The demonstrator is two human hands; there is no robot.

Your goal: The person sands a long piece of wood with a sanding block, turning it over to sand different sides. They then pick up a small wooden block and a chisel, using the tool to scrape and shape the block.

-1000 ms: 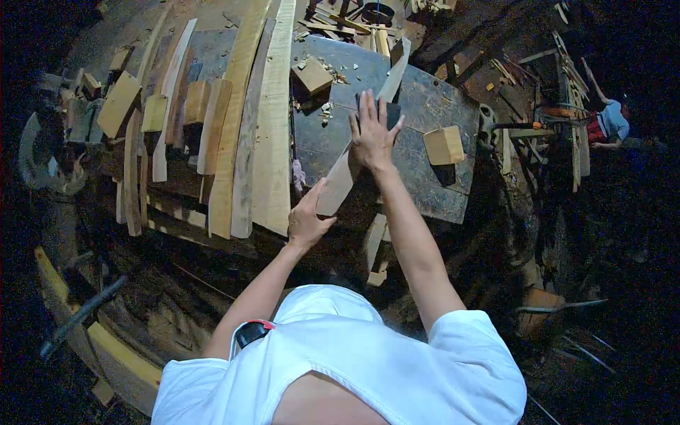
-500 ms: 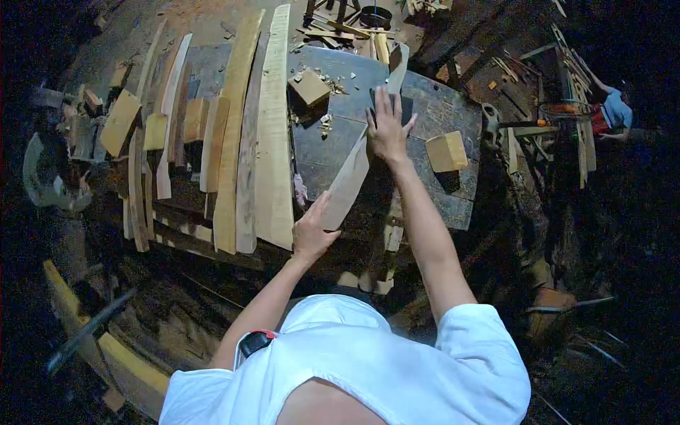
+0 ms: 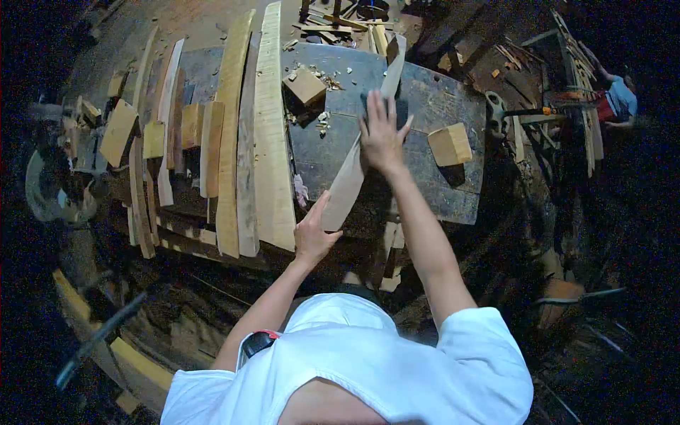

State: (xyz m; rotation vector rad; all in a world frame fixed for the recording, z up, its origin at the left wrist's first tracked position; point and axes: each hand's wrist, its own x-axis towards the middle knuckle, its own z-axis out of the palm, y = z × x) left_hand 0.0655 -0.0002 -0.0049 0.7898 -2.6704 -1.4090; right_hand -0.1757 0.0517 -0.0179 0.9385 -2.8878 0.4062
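Observation:
A narrow, pale wooden board (image 3: 347,185) lies slanting across the dark bench top, its far end pointing away from me. My left hand (image 3: 313,237) is closed around the board's near end, fingers along the left edge and thumb at the near edge. Farther up, my right hand (image 3: 384,142) lies flat with spread fingers on a dark sheet that looks like sandpaper (image 3: 402,108), pressing it against the board. The palm hides part of both, and the fingertips are slightly blurred.
Several long planks (image 3: 273,142) lie side by side on the left. Wooden blocks stand on the bench (image 3: 439,202), one at the far left (image 3: 306,86) among shavings and one at right (image 3: 450,144). A clamp (image 3: 496,110) sits by the right edge. Another person (image 3: 620,99) is at far right.
My right hand and the dark sheet have slid a little along the board toward me. My left hand stays at the near end. The view has shifted slightly.

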